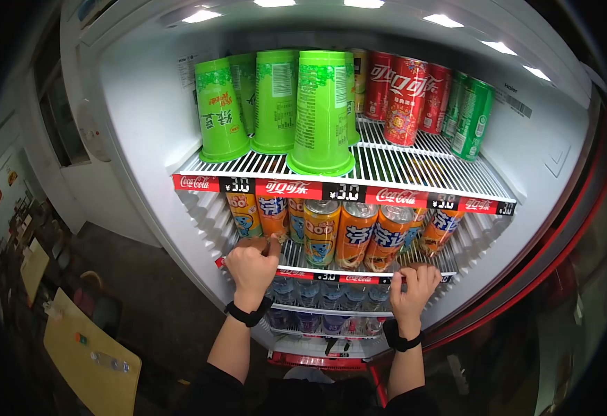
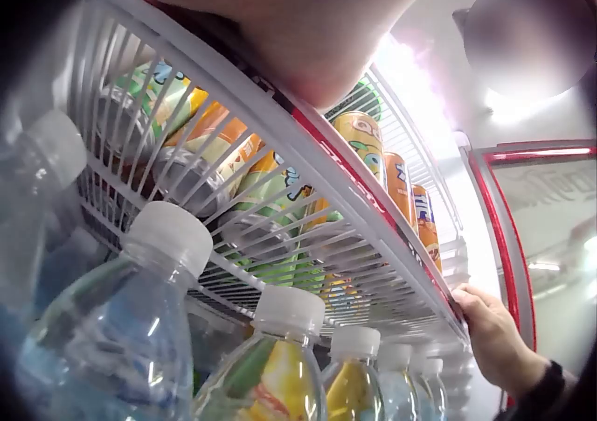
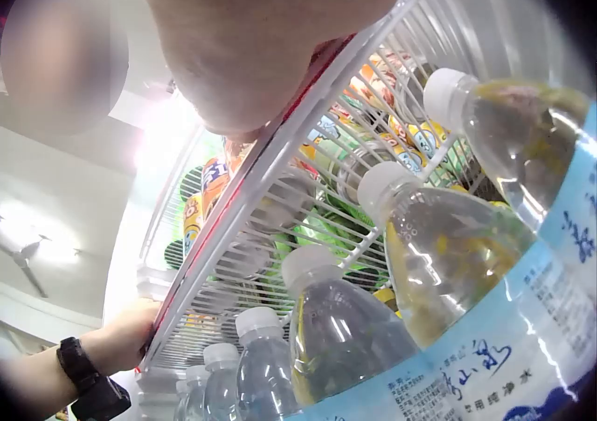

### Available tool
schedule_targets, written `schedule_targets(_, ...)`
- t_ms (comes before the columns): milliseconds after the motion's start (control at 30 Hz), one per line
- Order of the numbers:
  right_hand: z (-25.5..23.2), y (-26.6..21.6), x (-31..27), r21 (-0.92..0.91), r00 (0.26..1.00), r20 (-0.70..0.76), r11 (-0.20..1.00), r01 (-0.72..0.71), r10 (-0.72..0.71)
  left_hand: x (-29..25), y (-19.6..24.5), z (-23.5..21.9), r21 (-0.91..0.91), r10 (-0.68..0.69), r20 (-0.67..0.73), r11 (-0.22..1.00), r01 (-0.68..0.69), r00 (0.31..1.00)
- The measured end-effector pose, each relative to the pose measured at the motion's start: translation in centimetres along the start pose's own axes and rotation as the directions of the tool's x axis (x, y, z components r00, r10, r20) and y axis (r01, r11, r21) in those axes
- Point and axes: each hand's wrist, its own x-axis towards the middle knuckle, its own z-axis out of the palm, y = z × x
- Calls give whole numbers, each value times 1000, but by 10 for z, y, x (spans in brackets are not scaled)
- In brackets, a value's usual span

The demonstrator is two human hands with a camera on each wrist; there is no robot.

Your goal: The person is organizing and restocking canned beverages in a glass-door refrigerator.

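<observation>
My left hand [image 1: 251, 274] grips the left end of the front edge of a white wire shelf [image 1: 291, 258] in an open drinks fridge. At the right end of that edge my right hand [image 1: 414, 288] holds on with bent fingers. Orange soda cans [image 1: 356, 234] and a yellow Qoo can [image 1: 321, 233] stand on this shelf between the hands. From below, the left wrist view has the shelf's wires tilted across the picture, the right hand [image 2: 499, 337] at its far corner. The right wrist view has the left hand [image 3: 131, 332] at the opposite corner.
Above, another wire shelf [image 1: 376, 163] bears upside-down green cups [image 1: 321, 111], red cola cans [image 1: 406, 100] and green cans [image 1: 473, 121]. Clear bottles [image 3: 322, 318] with white caps stand close beneath the gripped shelf. A table [image 1: 92, 353] is at left; the red-edged fridge door [image 1: 518, 298] is at right.
</observation>
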Motion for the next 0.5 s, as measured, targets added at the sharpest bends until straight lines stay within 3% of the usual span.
schedule_targets(500,7,-7,1,-24,996,-6,996,-84,84,0,4,3,-7,4,-49,1000,-4,999)
